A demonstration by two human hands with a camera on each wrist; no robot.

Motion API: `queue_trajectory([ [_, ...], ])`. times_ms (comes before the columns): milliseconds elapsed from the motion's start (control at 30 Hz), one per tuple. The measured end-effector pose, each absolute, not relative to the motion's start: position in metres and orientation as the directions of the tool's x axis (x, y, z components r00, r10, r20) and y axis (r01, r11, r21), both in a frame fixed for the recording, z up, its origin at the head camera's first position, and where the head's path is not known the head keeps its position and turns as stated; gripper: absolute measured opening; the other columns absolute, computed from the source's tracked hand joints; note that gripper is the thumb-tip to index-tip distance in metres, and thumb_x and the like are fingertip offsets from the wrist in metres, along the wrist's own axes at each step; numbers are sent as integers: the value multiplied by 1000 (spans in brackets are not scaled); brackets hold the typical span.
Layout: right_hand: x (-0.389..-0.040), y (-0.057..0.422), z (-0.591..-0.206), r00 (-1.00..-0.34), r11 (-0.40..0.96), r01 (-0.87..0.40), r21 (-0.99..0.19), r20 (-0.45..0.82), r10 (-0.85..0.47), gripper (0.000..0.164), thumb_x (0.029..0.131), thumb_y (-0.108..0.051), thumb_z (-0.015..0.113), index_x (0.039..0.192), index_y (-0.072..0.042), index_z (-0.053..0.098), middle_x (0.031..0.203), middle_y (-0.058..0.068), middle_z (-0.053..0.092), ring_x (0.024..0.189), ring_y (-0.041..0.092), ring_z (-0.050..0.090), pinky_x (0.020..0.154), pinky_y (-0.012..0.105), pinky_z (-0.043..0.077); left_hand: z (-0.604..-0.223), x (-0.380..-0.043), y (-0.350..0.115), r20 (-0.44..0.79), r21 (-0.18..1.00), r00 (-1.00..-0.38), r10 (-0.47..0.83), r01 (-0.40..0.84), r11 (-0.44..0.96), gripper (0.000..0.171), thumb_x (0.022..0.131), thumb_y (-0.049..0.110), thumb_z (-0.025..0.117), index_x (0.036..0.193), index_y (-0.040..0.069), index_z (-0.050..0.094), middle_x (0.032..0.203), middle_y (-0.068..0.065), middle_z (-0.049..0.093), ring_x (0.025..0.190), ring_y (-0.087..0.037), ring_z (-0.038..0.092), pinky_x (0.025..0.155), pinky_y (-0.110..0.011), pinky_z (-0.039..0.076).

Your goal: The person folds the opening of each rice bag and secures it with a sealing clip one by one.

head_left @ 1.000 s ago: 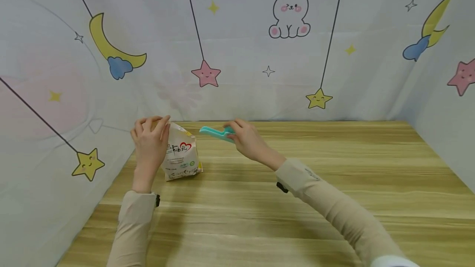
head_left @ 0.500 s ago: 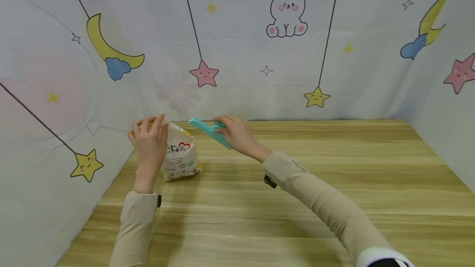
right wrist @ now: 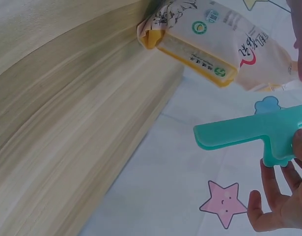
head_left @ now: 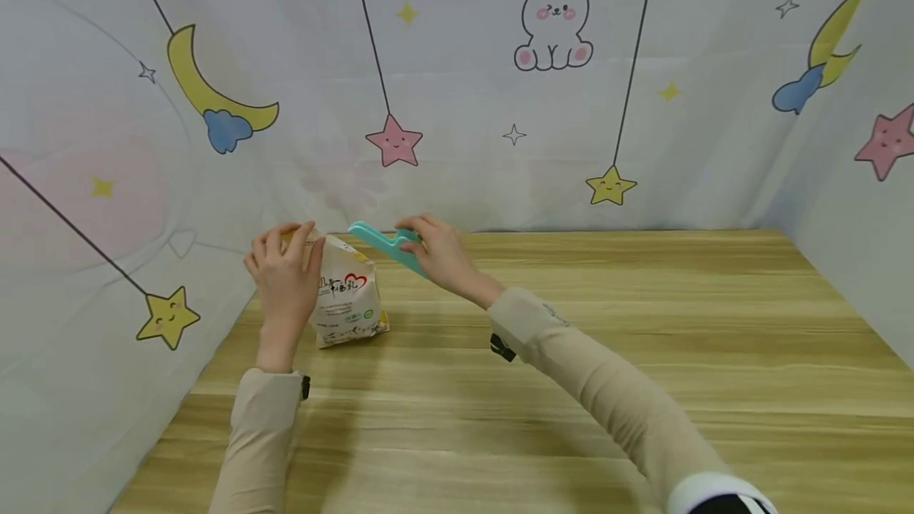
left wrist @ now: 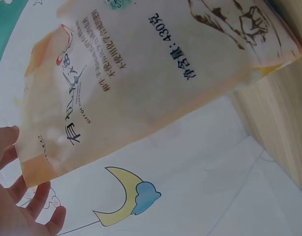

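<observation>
A white-and-yellow printed food bag (head_left: 347,300) stands upright on the table at the left in the head view. My left hand (head_left: 284,272) pinches its top left corner; the left wrist view shows the thumb on one side of the bag's (left wrist: 141,88) top edge and fingers on the other. To the right, my right hand (head_left: 446,256) holds a teal bag clip (head_left: 378,238) by its handle, between thumb and fingers. The clip's long bar tilts up to the left, close to the bag's top. In the right wrist view the clip (right wrist: 234,130) is apart from the bag.
The wood-grain table (head_left: 571,355) stretches out in front and to the right. A white cloth backdrop (head_left: 471,181) printed with stars, moons and a rabbit hangs behind the table and along both sides.
My right hand has moved left with the bag clip, and the clip's bar now tilts more steeply, its tip nearer the bag's top. The left hand and the bag have stayed nearly still.
</observation>
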State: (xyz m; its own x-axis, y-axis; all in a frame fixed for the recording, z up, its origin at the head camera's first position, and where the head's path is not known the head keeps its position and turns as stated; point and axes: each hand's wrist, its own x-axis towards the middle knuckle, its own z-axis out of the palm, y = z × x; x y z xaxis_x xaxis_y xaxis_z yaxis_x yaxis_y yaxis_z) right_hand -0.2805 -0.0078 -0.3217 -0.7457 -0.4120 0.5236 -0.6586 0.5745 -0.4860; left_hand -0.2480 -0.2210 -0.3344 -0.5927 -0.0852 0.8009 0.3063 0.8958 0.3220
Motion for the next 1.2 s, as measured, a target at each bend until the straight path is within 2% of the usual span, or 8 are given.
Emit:
queue_trajectory([
  [267,-287,-18,-319,-779,562,-623,-544,496,-383,29,86,-18,57,112,-7,59,107,8,60,94,19,59,78,30,48,-335,-247,-220,818,331,-566,-105,314,890,28,87,20,57,109,3,60,115,-22,50,100,-40,41,81,-52,25],
  [567,-294,-23,-313,-827,531,-556,-639,365,-427,31,86,-18,56,115,-7,57,109,7,59,96,19,60,78,25,49,-337,-248,-218,822,346,-555,-130,304,888,33,86,21,58,112,2,58,114,-21,51,94,-38,43,78,-51,26],
  [1000,-303,-34,-306,-828,508,-547,-665,340,-446,26,87,-16,55,113,-8,56,107,6,62,93,17,61,74,21,49,-336,-248,-218,829,356,-541,-145,309,882,33,85,21,59,113,3,58,113,-20,51,93,-37,42,77,-51,25],
  [1200,-303,-36,-306,-824,489,-553,-675,357,-439,27,86,-14,57,111,-5,56,105,7,62,94,19,61,77,23,49,-337,-247,-218,823,353,-551,-137,308,883,33,86,22,58,112,2,58,113,-21,51,93,-37,42,76,-50,25],
])
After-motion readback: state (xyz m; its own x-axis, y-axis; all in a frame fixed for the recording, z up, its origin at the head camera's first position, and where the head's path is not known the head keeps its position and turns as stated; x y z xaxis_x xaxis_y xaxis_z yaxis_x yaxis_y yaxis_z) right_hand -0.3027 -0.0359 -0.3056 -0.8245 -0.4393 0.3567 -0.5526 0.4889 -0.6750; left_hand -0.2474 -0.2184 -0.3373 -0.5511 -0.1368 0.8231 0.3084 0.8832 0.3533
